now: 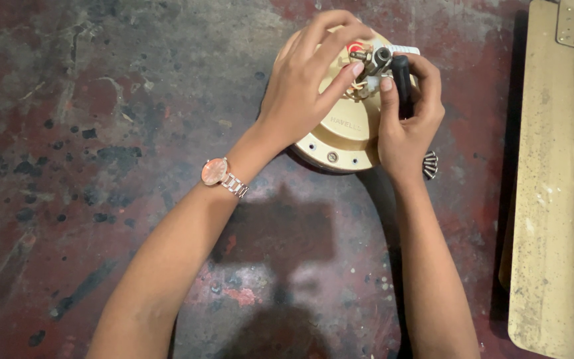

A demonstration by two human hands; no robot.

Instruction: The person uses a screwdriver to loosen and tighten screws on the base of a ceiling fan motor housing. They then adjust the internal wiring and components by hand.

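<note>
A gold ceiling-fan motor housing (343, 136) lay flat on a worn, red-stained floor (101, 133) in the upper middle of the frame, both hands at work over its hub. The left hand (310, 80) — a rose-gold wristwatch (217, 171) on its wrist — spread across the housing's left half, its fingertips pinched narrowly on the short metal shaft (372, 61) and the wires at the centre. The right hand (408, 119) came in from the lower right and was closed around a black tool handle (401, 78), held upright just beside the shaft, thumb pressed near the hub. The housing sat directly beneath both hands, its lower rim showing between the wrists. A small cluster of screws (430, 165) lay on the floor just right of the right wrist. A gold fan blade (556, 186) with a metal bracket at its top ran down the right edge of the frame — well apart from the hands.
</note>
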